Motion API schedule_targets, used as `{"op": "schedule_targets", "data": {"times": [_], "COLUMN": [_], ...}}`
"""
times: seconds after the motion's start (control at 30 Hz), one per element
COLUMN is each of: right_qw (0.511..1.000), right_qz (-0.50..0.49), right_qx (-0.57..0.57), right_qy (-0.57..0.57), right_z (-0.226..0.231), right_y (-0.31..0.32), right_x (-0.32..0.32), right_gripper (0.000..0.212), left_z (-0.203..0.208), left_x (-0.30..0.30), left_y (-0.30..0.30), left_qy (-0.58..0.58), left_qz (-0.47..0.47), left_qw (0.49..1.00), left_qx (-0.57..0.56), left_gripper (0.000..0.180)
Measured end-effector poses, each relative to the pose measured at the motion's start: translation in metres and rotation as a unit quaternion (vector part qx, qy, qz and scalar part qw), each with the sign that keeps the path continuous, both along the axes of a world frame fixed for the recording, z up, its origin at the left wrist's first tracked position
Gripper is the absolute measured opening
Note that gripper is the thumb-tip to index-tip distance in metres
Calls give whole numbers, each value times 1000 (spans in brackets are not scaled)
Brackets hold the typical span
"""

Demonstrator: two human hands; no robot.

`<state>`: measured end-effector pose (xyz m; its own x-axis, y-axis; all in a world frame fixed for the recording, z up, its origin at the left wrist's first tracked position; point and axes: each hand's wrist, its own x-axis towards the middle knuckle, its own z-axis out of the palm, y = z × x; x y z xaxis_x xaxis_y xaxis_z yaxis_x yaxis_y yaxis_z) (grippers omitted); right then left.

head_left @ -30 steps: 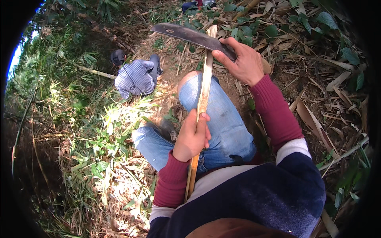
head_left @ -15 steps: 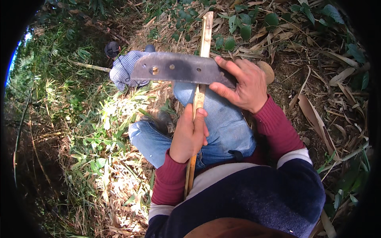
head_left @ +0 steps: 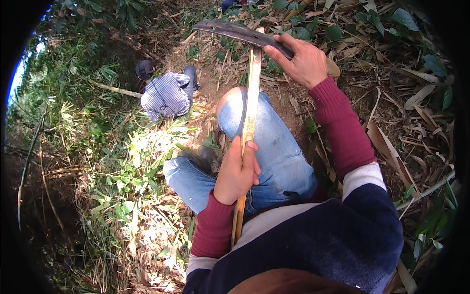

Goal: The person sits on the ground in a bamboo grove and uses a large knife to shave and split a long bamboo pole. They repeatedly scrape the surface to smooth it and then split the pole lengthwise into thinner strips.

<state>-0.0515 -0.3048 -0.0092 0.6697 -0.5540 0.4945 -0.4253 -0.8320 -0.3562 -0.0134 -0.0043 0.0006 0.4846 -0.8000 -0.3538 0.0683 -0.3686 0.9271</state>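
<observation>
The work area is an outdoor patch of soil (head_left: 210, 83) covered with dry leaves (head_left: 416, 102), with green plants (head_left: 112, 171) to the left. The strip (head_left: 251, 98), pale and apparently bamboo, runs from the far centre, over your jeans (head_left: 279, 147), to your lap. Your left hand (head_left: 237, 169) is closed around its middle. Your right hand (head_left: 306, 61) is closed on the knife (head_left: 240, 33), thumb and forefinger on the blade next to the handle (head_left: 333, 69); the other fingers are hidden. The blade lies crosswise at the far end of the strip, pointing left; whether the edge bites cannot be determined. Progress, as judged: the strip is already long and narrow, with its pale face exposed, and remains in one length between hand and blade. The amount of trimming left cannot be determined. Note your raised knee directly beneath the strip. A co-worker (head_left: 166, 95) crouches at far left, beside a pole (head_left: 115, 89), well apart from the blade tip. Leafy stems (head_left: 334, 33) stand just beyond your right hand.
</observation>
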Motion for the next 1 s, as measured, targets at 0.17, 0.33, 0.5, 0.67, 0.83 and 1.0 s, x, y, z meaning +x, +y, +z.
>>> {"op": "schedule_targets", "data": {"times": [0.17, 0.33, 0.5, 0.67, 0.83, 1.0], "right_qw": [988, 921, 917, 978, 967, 972], "right_qz": [-11, -2, 141, 165, 254, 232], "right_qx": [143, 347, 340, 124, -14, -41], "right_qy": [-50, -177, -154, -37, -7, 2], "right_z": [-5, -36, -34, -20, -4, 2], "right_y": [14, 30, 86, 113, 122, 123], "right_x": [-12, -30, -54, -68, -75, -74], "right_gripper": [70, 78, 68, 68, 69, 66], "left_z": [2, -8, -12, -6, -24, -15], "left_x": [3, 7, 6, 6, 6, 2], "left_y": [-1, 5, 4, 5, 15, 12], "left_qy": [52, 111, 134, 113, 132, 76], "left_qz": [-8, -26, -25, -16, -15, -20], "left_qw": [999, 993, 990, 993, 991, 997], "left_qx": [2, -24, -27, -21, 17, 0], "left_gripper": [29, 28, 27, 28, 30, 29]}}
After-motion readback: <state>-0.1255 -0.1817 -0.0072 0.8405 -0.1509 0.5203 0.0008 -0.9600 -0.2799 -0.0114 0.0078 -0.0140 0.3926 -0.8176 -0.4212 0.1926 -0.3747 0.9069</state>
